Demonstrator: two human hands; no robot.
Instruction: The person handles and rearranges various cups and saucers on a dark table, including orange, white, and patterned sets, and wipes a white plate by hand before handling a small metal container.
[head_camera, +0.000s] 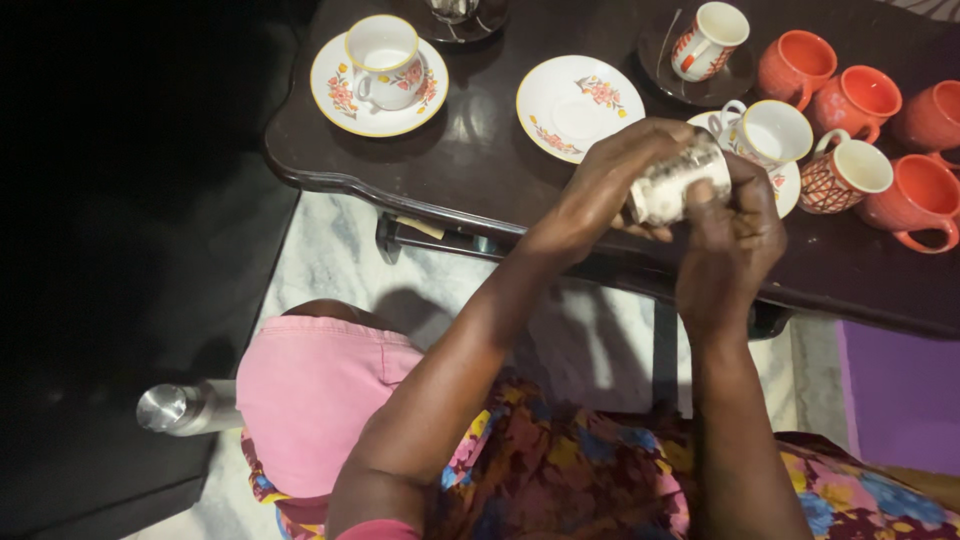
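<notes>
Hands meet at the centre right of the frame over the dark worktop (480, 150) edge: the left hand (610, 185) and the right hand (735, 235) both clasp a small pale patterned cup (680, 185) tipped on its side, its pattern blurred and its base and handle hidden by fingers. Behind the cup, a white floral cup (775, 130) covers most of its saucer. An orange mug (935, 115) is cut off at the right edge. At lower left a steel bottle (185, 408) lies half in shadow.
</notes>
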